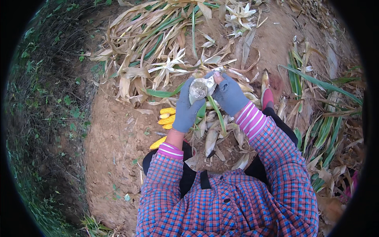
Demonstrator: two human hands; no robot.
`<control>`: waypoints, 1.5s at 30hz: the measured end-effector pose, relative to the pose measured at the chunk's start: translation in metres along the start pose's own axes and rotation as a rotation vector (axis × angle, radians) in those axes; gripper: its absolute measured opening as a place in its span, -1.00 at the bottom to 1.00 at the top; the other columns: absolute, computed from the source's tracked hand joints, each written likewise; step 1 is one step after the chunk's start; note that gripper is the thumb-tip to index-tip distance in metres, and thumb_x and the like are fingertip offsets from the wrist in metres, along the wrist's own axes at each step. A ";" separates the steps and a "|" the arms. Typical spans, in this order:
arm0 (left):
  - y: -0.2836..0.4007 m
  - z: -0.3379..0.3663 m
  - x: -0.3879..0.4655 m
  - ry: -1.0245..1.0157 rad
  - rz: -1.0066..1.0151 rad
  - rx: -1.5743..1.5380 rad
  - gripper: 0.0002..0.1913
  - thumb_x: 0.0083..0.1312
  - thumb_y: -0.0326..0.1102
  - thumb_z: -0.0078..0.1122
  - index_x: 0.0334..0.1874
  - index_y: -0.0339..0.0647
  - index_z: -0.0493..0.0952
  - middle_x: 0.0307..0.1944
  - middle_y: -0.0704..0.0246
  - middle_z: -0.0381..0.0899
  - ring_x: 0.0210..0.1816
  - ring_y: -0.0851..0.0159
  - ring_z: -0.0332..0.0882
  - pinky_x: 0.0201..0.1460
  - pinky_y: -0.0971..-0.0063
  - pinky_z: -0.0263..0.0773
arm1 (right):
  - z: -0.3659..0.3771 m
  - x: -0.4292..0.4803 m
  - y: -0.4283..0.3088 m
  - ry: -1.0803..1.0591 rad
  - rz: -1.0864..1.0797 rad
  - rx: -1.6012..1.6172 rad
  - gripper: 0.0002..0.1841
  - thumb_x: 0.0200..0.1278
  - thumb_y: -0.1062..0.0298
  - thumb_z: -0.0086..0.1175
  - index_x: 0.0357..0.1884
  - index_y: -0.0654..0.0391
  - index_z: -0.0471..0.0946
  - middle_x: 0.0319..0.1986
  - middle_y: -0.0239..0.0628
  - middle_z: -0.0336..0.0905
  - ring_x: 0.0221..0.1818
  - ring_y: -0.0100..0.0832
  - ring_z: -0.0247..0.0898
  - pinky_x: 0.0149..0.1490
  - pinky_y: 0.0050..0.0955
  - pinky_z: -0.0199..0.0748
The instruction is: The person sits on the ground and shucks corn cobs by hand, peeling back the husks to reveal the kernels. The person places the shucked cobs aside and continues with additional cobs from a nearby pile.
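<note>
My left hand, in a grey glove, is closed around a pale corn husk whose rounded, dirty whitish end faces up. At its right side my right hand, in a matching glove with the thumb tip bare, pinches the husk's pale edge. A green leaf strip hangs below the hands. Unhusked corn ears lie on the soil beneath, between my legs. Husked yellow corn cobs lie just left of my left wrist, and a single yellow cob is nearer to me.
Dry and green corn stalks and leaves are heaped ahead. Opened husks lie nearer. More leaves cover the ground at right, beyond my red shoe. Green weeds grow along the left over reddish soil.
</note>
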State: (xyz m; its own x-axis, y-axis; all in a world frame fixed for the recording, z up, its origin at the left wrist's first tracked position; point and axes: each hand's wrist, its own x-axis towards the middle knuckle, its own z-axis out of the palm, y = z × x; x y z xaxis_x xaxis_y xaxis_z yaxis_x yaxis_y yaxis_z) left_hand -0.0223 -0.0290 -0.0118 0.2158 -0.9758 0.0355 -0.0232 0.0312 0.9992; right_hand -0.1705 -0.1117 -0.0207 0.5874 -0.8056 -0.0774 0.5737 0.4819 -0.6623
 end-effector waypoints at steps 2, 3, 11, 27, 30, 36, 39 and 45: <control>-0.001 0.004 -0.002 -0.011 0.021 -0.103 -0.18 0.07 -0.31 0.37 0.40 -0.27 0.18 0.28 0.23 0.29 0.32 0.27 0.25 0.39 0.36 0.18 | 0.004 0.001 0.002 0.006 0.055 0.133 -0.63 0.52 0.07 -0.11 0.02 0.20 0.43 -0.08 -0.25 0.51 0.00 -0.39 0.47 0.24 -0.31 0.43; -0.003 0.006 -0.003 -0.019 0.023 -0.156 -0.17 0.08 -0.32 0.35 0.42 -0.27 0.16 0.29 0.24 0.28 0.33 0.27 0.25 0.39 0.36 0.17 | 0.007 0.000 0.002 0.024 0.068 0.197 -0.63 0.51 0.06 -0.11 0.02 0.20 0.43 -0.08 -0.26 0.51 0.00 -0.38 0.47 0.24 -0.31 0.42; -0.033 -0.008 0.000 0.366 -0.370 -0.844 -0.56 0.43 -0.06 0.05 0.19 -0.25 0.40 -0.04 0.33 0.56 -0.06 0.35 0.56 0.02 0.44 0.47 | 0.031 -0.027 0.011 -0.245 0.380 -0.096 -0.63 0.50 -0.02 -0.10 -0.24 0.11 0.45 -0.44 -0.43 0.42 -0.40 -0.57 0.28 -0.24 -0.57 0.32; 0.001 -0.014 0.001 0.272 -0.050 0.155 -0.51 0.11 -0.21 0.40 0.03 -0.28 0.45 -0.14 0.26 0.57 -0.14 0.33 0.53 -0.03 0.41 0.44 | 0.018 -0.026 -0.017 -0.133 -0.060 -0.979 -0.64 0.38 0.11 0.10 -0.01 0.21 0.52 -0.23 -0.25 0.60 -0.29 -0.47 0.48 -0.11 -0.44 0.49; 0.004 0.001 -0.002 0.176 -0.092 0.242 -0.45 0.02 -0.18 0.48 0.02 -0.25 0.46 -0.14 0.23 0.59 -0.12 0.29 0.57 -0.04 0.38 0.47 | 0.019 -0.012 -0.020 0.000 -0.231 -1.122 -0.61 0.36 0.13 0.11 0.07 0.20 0.51 -0.18 -0.18 0.62 -0.27 -0.37 0.52 -0.07 -0.39 0.50; 0.010 0.010 -0.006 0.091 -0.036 0.343 -0.48 0.02 -0.12 0.47 -0.06 -0.23 0.46 -0.20 0.23 0.60 -0.19 0.25 0.60 -0.07 0.39 0.47 | 0.022 -0.008 -0.022 -0.050 -0.249 -1.134 -0.67 0.37 0.19 0.07 0.01 0.23 0.54 -0.31 -0.05 0.61 -0.31 -0.22 0.54 -0.12 -0.33 0.49; 0.013 0.007 -0.008 0.071 -0.039 0.364 -0.49 0.03 -0.10 0.46 -0.07 -0.23 0.46 -0.23 0.25 0.59 -0.21 0.25 0.59 -0.09 0.39 0.47 | 0.024 -0.009 -0.026 -0.041 -0.217 -1.176 -0.73 0.38 0.24 0.04 -0.09 0.25 0.56 -0.41 -0.04 0.57 -0.39 -0.20 0.52 -0.20 -0.29 0.46; 0.013 0.005 -0.008 0.033 -0.023 0.333 -0.50 0.05 -0.13 0.44 -0.03 -0.23 0.47 -0.20 0.26 0.55 -0.20 0.29 0.55 -0.08 0.41 0.45 | 0.029 -0.010 -0.028 -0.026 -0.265 -1.252 -0.82 0.36 0.34 0.01 -0.22 0.24 0.54 -0.61 -0.10 0.44 -0.57 -0.22 0.42 -0.36 -0.26 0.38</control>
State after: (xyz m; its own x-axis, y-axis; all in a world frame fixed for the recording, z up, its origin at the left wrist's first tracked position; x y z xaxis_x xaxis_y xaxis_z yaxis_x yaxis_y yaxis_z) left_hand -0.0289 -0.0220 0.0005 0.2515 -0.9677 0.0187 -0.3341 -0.0686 0.9400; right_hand -0.1763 -0.1072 0.0199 0.5575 -0.8128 0.1692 -0.2438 -0.3551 -0.9025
